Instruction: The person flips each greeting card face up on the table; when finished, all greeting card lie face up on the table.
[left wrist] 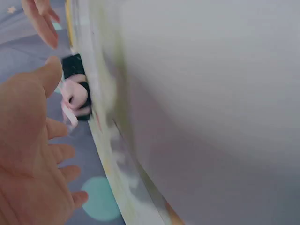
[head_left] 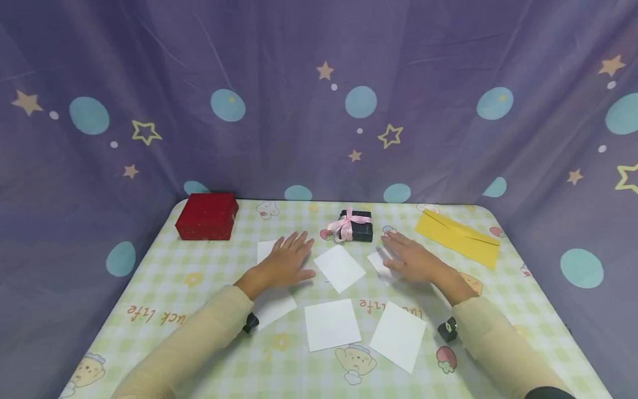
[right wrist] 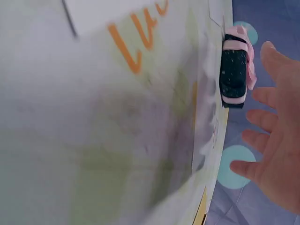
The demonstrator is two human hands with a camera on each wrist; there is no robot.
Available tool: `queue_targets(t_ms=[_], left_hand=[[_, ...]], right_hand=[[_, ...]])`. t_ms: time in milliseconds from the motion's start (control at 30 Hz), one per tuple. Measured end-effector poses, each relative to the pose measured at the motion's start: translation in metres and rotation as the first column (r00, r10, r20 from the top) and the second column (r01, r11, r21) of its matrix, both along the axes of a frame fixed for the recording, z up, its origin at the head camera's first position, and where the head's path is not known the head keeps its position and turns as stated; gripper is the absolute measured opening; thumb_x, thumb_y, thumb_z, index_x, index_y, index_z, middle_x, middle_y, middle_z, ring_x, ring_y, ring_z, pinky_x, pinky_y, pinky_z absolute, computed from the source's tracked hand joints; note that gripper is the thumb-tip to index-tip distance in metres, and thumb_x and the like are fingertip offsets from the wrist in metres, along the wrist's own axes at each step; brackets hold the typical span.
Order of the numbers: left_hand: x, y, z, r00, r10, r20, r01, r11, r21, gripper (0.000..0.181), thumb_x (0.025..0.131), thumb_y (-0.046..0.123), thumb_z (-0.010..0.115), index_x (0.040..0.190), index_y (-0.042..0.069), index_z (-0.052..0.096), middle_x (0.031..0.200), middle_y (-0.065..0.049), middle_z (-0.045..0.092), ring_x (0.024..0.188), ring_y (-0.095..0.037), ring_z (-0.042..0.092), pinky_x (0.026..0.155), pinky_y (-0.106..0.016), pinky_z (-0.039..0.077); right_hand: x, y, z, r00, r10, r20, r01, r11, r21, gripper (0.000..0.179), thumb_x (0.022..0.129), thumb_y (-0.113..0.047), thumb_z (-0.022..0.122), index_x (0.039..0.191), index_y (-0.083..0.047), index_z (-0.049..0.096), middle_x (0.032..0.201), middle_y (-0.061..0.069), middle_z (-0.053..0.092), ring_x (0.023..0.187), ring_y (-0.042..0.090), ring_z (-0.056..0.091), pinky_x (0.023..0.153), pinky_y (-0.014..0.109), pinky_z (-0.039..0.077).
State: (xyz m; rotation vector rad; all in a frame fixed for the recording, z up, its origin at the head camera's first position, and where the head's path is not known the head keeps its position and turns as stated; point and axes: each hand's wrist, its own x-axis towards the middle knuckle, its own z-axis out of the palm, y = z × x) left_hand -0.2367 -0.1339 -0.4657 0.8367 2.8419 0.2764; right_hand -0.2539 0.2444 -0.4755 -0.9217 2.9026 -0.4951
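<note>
My left hand (head_left: 287,262) is spread palm down over white square papers, one paper (head_left: 271,307) showing below the wrist and another partly hidden behind the fingers. Over a further white paper (head_left: 381,266) my right hand (head_left: 411,257) reaches with fingers apart, covering part of it. Neither hand grips anything. Between them lies a white square paper (head_left: 339,269) turned on its corner, and beyond it a small black gift box (head_left: 362,227) tied with a pink ribbon bow (head_left: 345,223). Both wrist views show loose, slightly bent fingers above the table, the gift box (right wrist: 233,70) past the fingertips.
Two more white papers lie nearer the front, one in the middle (head_left: 332,325) and one to the right (head_left: 398,336). A red box (head_left: 207,216) stands at the back left; a yellow envelope (head_left: 458,238) lies at the back right. A patterned curtain (head_left: 279,149) hangs behind the checked tablecloth (head_left: 164,277).
</note>
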Motion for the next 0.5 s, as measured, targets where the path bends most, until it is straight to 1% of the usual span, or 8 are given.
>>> queue_targets(t_ms=[100, 167, 233, 300, 367, 433, 500], left_hand=[[-0.003, 0.017, 0.004, 0.999, -0.037, -0.029, 0.038, 0.999, 0.033, 0.079, 0.100, 0.052, 0.057, 0.160, 0.007, 0.031, 0.167, -0.017, 0.026, 0.154, -0.039, 0.025, 0.122, -0.062, 0.022], [-0.005, 0.031, 0.006, 0.998, -0.046, -0.039, 0.048, 0.998, 0.049, 0.075, 0.100, 0.050, 0.058, 0.158, 0.008, 0.035, 0.165, -0.015, 0.032, 0.150, -0.037, 0.032, 0.120, -0.059, 0.027], [-0.006, 0.047, 0.007, 0.997, -0.059, -0.050, 0.062, 0.996, 0.059, 0.072, 0.099, 0.049, 0.059, 0.156, 0.009, 0.040, 0.160, -0.014, 0.040, 0.147, -0.035, 0.037, 0.117, -0.057, 0.033], [-0.006, 0.062, 0.006, 0.996, -0.075, -0.055, 0.078, 0.995, 0.061, 0.069, 0.099, 0.049, 0.060, 0.154, 0.010, 0.044, 0.157, -0.012, 0.044, 0.145, -0.034, 0.040, 0.114, -0.055, 0.037], [-0.005, 0.076, 0.004, 0.994, -0.091, -0.055, 0.094, 0.994, 0.056, 0.068, 0.098, 0.049, 0.061, 0.152, 0.011, 0.046, 0.153, -0.011, 0.048, 0.143, -0.032, 0.042, 0.113, -0.053, 0.040], [-0.004, 0.090, 0.002, 0.993, -0.102, -0.054, 0.105, 0.993, 0.052, 0.067, 0.098, 0.048, 0.062, 0.151, 0.011, 0.048, 0.149, -0.010, 0.052, 0.141, -0.030, 0.044, 0.112, -0.050, 0.042], [-0.002, 0.101, 0.000, 0.995, -0.093, -0.044, 0.095, 0.994, 0.051, 0.067, 0.097, 0.049, 0.063, 0.150, 0.011, 0.049, 0.146, -0.009, 0.054, 0.138, -0.028, 0.046, 0.112, -0.047, 0.042]], right_hand=[[-0.014, 0.009, 0.004, 1.000, 0.017, -0.014, -0.018, 0.999, -0.040, 0.058, 0.100, -0.025, 0.063, 0.148, 0.003, 0.047, 0.154, 0.027, 0.045, 0.144, 0.047, 0.040, 0.118, 0.061, 0.032], [-0.024, 0.016, 0.009, 1.000, -0.004, -0.014, 0.003, 0.998, -0.060, 0.054, 0.098, -0.021, 0.066, 0.145, 0.002, 0.052, 0.147, 0.025, 0.053, 0.138, 0.045, 0.048, 0.115, 0.059, 0.036], [-0.033, 0.023, 0.011, 0.999, -0.030, -0.015, 0.029, 0.996, -0.082, 0.050, 0.097, -0.018, 0.068, 0.142, 0.000, 0.056, 0.139, 0.024, 0.059, 0.127, 0.043, 0.057, 0.108, 0.059, 0.043], [-0.038, 0.032, 0.011, 0.998, -0.061, 0.018, 0.063, 0.991, -0.117, 0.047, 0.096, -0.017, 0.069, 0.139, -0.002, 0.059, 0.131, 0.023, 0.063, 0.116, 0.040, 0.062, 0.100, 0.057, 0.048], [-0.041, 0.041, 0.007, 0.994, -0.089, 0.071, 0.099, 0.984, -0.152, 0.045, 0.095, -0.016, 0.071, 0.137, -0.004, 0.062, 0.126, 0.022, 0.065, 0.106, 0.036, 0.064, 0.093, 0.053, 0.051], [-0.043, 0.048, 0.000, 0.984, -0.111, 0.136, 0.134, 0.975, -0.176, 0.044, 0.095, -0.017, 0.072, 0.136, -0.005, 0.063, 0.121, 0.019, 0.068, 0.101, 0.031, 0.064, 0.090, 0.049, 0.051], [-0.044, 0.052, -0.006, 0.971, -0.124, 0.203, 0.165, 0.966, -0.200, 0.045, 0.094, -0.019, 0.073, 0.137, -0.006, 0.063, 0.117, 0.017, 0.069, 0.101, 0.026, 0.062, 0.091, 0.046, 0.049]])
